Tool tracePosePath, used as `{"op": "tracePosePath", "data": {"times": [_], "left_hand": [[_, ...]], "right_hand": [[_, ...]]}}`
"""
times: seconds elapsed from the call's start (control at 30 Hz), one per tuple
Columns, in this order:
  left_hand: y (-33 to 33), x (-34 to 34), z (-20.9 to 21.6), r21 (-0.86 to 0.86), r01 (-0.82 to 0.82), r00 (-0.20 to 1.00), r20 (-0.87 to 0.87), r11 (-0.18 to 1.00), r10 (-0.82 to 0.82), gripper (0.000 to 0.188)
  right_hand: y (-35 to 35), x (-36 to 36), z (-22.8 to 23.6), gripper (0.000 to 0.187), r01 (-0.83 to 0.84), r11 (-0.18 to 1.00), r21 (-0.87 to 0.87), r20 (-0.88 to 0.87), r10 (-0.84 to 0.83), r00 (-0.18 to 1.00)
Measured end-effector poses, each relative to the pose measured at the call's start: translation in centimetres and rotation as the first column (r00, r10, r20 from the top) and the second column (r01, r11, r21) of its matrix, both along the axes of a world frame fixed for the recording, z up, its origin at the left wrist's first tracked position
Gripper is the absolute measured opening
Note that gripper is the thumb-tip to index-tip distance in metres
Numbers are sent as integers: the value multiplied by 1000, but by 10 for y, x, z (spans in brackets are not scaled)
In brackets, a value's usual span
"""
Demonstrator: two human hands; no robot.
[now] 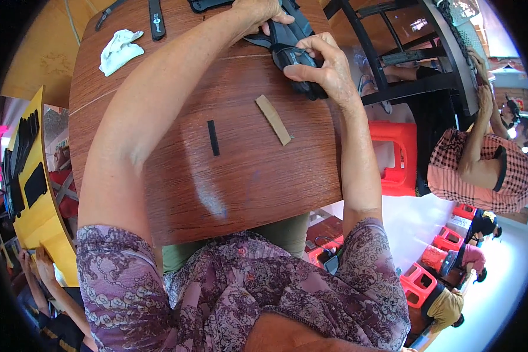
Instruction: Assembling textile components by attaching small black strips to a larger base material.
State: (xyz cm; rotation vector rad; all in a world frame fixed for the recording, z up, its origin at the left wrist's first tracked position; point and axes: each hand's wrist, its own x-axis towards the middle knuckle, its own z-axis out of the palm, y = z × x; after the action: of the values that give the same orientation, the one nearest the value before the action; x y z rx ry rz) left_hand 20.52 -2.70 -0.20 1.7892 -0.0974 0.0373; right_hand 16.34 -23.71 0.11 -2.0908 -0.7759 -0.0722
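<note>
A bundle of black padded straps (290,54) lies at the far right of the brown wooden table. My right hand (328,67) is closed on its near end, the thumb on top and the index finger bent over a thin black band. Farther away, my left hand (261,10) grips the far part of the same straps; the top edge of the picture cuts it off in part. Nearer to me on the tabletop lie a short black strip (213,138) and a flat tan strip (273,120).
On the table's far left are a crumpled white cloth (121,53) and a black strap (156,20). A red stool (393,158) stands beyond the right edge. Other people work at both sides; black pieces lie on a yellow table (41,217) at left.
</note>
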Motion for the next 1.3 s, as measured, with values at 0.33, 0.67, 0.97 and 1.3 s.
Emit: {"op": "tracePosePath", "data": {"times": [0.33, 0.67, 0.97, 1.3], "left_hand": [[-14, -8, 17, 79, -154, 952, -257, 985, 169, 32], [-16, -13, 9, 319, -136, 971, -145, 938, 190, 37], [-10, -22, 22, 298, -192, 964, -120, 935, 236, 32], [-21, -4, 11, 463, -338, 905, -79, 819, 419, 33]], "right_hand": [[1, 9, 4, 38, 40, 999, -22, -108, -42, 993], [14, 15, 0, 22, 140, 975, -171, -71, -154, 986], [33, -6, 12, 17, 130, 971, -201, 384, -44, 922], [50, 15, 12, 12, 8, 830, -557, 684, 454, 570]]}}
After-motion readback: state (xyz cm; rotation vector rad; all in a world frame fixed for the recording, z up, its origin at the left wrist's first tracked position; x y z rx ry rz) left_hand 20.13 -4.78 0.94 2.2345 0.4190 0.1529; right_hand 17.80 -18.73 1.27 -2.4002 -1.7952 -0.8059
